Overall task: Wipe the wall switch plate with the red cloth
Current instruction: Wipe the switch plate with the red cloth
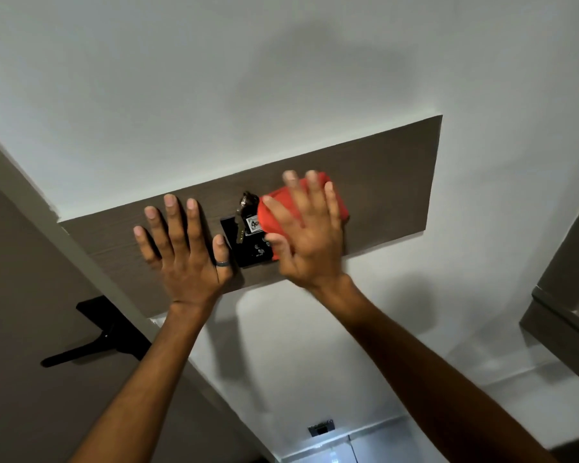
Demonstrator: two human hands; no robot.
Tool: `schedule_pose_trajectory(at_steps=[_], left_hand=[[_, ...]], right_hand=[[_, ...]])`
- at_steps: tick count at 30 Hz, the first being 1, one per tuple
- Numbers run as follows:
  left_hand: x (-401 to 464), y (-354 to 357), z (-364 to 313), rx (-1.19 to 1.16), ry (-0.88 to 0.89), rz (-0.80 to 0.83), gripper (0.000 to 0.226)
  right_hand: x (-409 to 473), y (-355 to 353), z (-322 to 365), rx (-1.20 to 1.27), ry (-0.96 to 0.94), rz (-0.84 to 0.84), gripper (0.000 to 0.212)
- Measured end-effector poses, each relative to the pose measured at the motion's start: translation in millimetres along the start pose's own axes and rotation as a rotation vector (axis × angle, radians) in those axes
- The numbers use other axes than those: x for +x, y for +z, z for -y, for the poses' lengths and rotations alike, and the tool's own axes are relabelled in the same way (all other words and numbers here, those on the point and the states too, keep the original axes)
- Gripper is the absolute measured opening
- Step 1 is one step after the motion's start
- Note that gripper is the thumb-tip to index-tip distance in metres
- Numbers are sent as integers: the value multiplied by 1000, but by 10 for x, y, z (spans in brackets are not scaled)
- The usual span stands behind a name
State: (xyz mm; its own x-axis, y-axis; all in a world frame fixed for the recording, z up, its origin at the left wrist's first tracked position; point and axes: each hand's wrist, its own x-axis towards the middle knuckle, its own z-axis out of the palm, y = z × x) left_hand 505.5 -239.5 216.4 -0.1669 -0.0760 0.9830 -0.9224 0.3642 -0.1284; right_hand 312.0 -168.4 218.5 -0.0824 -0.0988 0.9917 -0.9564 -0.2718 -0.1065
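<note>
Under our right hand (310,233), fingers spread flat and a little blurred, the red cloth (315,198) is pressed against the wall; we grip nothing, the palm simply pins the cloth down. Red shows past the fingertips at the top and beside the thumb on the left. The cloth covers the right part of the black switch plate (249,243), so only the plate's left portion is visible, with small round buttons just beside our thumb. A key (240,218) hangs down over the plate's upper left, with a white tag (254,224) next to it, touching the cloth's left edge.

Our left hand (184,248) lies open and flat on the brown wood panel (388,182), fingers splayed, holding nothing; a ring (222,263) sits on its thumb, and that thumb is just beside the plate's left edge.

The panel runs on bare to the right of the cloth, with open room up to its right end, and white wall (214,78) lies above and below it. To the left, past the left hand, stands a door frame (64,235) with a black door handle (94,342) lower down.
</note>
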Motion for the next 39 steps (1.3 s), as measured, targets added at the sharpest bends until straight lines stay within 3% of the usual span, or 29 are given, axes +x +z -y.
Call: schedule_pose_trajectory(at_steps=[4, 11, 16, 20, 22, 26, 30, 34, 37, 39], left_hand=[[-8, 25, 1, -3, 8, 1, 64], [7, 1, -39, -13, -12, 14, 62], [52, -43, -78, -15, -15, 15, 63], [44, -70, 47, -25, 27, 17, 61], [13, -82, 191, -17, 96, 24, 59], [8, -85, 391, 2, 209, 28, 60], [-18, -78, 368, -15, 208, 20, 60], [-6, -79, 373, -30, 181, 6, 61], [-22, -95, 363, -51, 188, 11, 61], [-9, -93, 360, -38, 185, 10, 60]], right_hand=[[-148, 213, -18, -105, 23, -28, 56], [-654, -5, -417, -219, -153, -4, 31], [-517, -134, -44, 61, 241, -95, 38], [-451, 117, 336, -27, -244, 6, 44], [-387, 222, 216, -124, -333, -20, 44], [-507, 500, 497, -97, 120, -192, 44], [-539, 526, 389, -168, -32, -154, 49], [-464, 628, 732, -67, 339, -270, 43], [-507, 514, 463, -124, -51, -169, 39], [-488, 521, 397, -110, -31, -167, 40]])
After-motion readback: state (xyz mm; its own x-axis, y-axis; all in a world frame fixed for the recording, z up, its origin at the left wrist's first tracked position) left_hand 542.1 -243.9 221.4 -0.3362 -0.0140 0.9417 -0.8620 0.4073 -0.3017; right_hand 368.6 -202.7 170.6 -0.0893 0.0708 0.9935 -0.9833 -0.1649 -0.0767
